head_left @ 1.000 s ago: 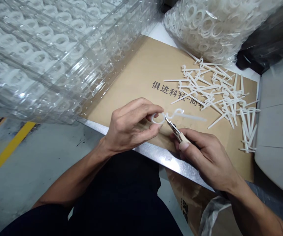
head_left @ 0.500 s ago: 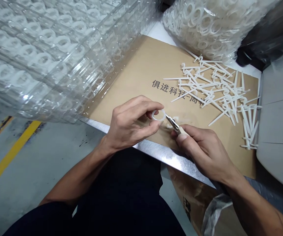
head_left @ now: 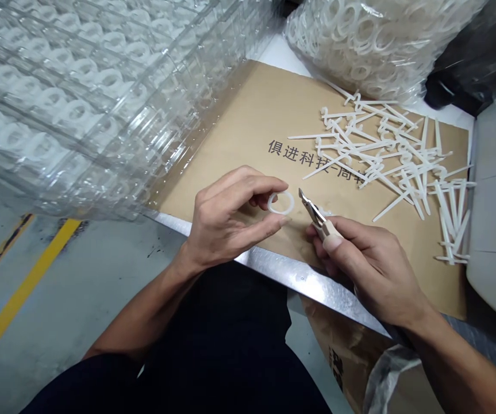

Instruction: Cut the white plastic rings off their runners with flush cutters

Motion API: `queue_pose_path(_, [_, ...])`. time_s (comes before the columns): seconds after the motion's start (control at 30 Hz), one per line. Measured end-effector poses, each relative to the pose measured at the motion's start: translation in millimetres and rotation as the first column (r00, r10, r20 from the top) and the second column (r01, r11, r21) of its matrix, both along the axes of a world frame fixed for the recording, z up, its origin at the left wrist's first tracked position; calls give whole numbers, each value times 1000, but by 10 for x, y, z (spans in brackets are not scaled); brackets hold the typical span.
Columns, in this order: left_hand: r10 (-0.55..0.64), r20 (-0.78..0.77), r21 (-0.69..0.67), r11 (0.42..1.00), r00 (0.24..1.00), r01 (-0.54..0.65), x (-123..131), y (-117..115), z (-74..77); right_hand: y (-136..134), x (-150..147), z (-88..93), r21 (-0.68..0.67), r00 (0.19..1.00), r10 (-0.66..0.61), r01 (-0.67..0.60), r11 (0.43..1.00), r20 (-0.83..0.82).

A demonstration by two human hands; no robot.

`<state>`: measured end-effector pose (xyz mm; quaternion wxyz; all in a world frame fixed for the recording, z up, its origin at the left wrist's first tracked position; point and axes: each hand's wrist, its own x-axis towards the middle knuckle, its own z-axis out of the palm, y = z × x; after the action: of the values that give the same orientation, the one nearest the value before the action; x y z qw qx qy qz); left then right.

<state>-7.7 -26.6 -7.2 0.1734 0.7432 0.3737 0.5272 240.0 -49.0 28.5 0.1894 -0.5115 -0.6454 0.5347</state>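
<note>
L hand pinches ring; R hand grips cutters.

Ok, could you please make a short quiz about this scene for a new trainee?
1. True or false: the left hand pinches a white ring.
2. What does the right hand hold? A) cutters B) a pen C) a brush
3. On what does the pile of white sticks lie?

Key: 1 true. 2 A. 3 On the brown cardboard.
</note>
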Motion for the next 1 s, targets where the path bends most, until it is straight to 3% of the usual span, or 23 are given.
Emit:
queue_pose_path(0.6, [58, 21, -48, 997, 998, -57, 7, -2, 4, 19, -9, 44, 95, 997, 60, -65, 993, 48])
queue_pose_path(1.0, [52, 48, -50, 997, 998, -50, 17, 4, 18, 22, -24, 56, 71, 997, 62, -65, 995, 46])
